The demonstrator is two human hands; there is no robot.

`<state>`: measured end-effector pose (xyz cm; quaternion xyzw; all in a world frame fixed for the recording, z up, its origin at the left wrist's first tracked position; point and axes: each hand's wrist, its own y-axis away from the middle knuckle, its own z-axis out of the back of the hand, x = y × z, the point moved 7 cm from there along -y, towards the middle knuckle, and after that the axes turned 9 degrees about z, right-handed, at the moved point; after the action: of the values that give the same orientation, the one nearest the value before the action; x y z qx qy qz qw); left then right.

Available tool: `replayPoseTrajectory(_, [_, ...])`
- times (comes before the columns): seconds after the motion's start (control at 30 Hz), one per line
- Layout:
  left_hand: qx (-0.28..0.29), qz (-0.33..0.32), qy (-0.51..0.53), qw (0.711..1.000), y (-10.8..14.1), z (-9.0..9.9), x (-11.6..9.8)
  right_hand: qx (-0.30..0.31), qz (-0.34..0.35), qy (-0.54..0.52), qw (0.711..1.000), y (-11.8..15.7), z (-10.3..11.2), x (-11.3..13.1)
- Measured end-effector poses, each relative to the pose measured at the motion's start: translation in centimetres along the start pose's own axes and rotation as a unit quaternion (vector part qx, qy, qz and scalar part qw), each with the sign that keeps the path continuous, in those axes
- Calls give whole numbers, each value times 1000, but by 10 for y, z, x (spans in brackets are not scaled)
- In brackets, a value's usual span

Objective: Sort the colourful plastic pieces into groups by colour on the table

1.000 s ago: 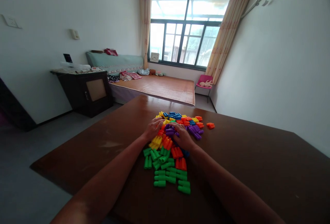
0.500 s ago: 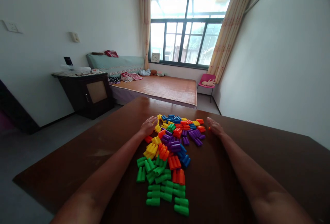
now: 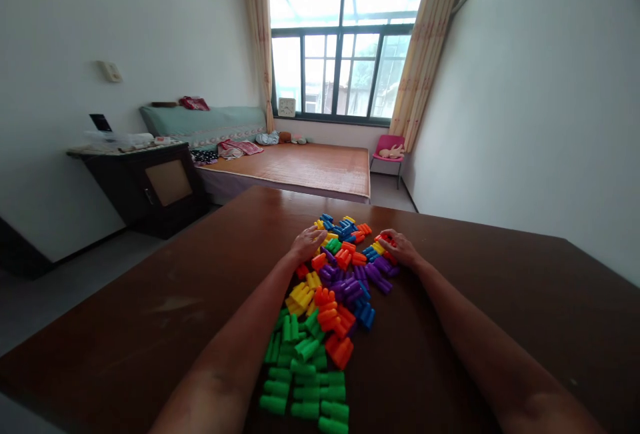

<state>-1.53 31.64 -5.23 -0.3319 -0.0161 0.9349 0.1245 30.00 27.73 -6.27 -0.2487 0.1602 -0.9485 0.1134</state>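
Observation:
A long pile of plastic toy blocks, shaped like joined short tubes, lies on the brown table. My left hand rests against the pile's far left side, fingers stretched out beside the yellow blocks. On the far right, my right hand touches orange blocks with its fingers slightly bent and partly covering them. Purple blocks and blue blocks fill the middle. Orange blocks lie nearer to me, with several green blocks at the near end.
The glossy brown table extends to both sides of the pile. Beyond it stand a bed, a dark cabinet at the left and a pink chair by the window.
My right hand has moved inward to the left, onto the orange blocks. Blocks at the far end are pushed closer together. The view has shifted a little to the right.

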Motion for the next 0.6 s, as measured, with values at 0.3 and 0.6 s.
replayPoseTrajectory(0.3, [6,-122,100,987,13,-46,-85,-52,28,-128,990,49,34,-6])
replayPoseTrajectory(0.6, [83,-280,142,946,41,-83,-158,-26,-50,-382,922,78,54,13])
